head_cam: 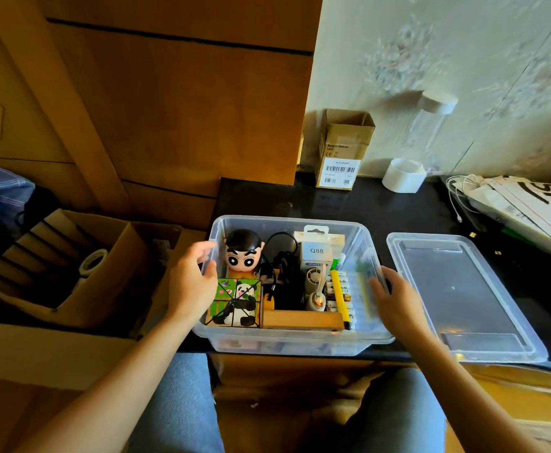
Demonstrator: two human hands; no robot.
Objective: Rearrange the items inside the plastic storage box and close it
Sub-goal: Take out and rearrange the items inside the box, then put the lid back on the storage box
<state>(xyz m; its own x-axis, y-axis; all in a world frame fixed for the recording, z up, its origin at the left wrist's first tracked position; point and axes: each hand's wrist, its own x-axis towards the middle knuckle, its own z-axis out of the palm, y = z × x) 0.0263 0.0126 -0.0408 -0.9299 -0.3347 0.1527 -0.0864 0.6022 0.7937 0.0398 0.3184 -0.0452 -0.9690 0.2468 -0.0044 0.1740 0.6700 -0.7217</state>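
The storage box [287,346] is clear, smooth plastic with a faint sheen, and the lid [463,295] just right of it is the same glossy see-through plastic, both on a dark, polished tabletop [349,204] that shows reflections. Inside the box, a glossy plastic figure head [242,253] sits behind a printed panda cube [234,302], beside matt black cables [280,269] and a bare wooden block [301,318]. Left of the box and behind it stand matt brown cardboard boxes [71,308], against warm varnished wood panels [176,103].

Your storage box [287,346] sat on the table [382,207], its lid [463,295] lying just to its right. In the box, the figurine [243,253] stood behind the panda cube [234,302].
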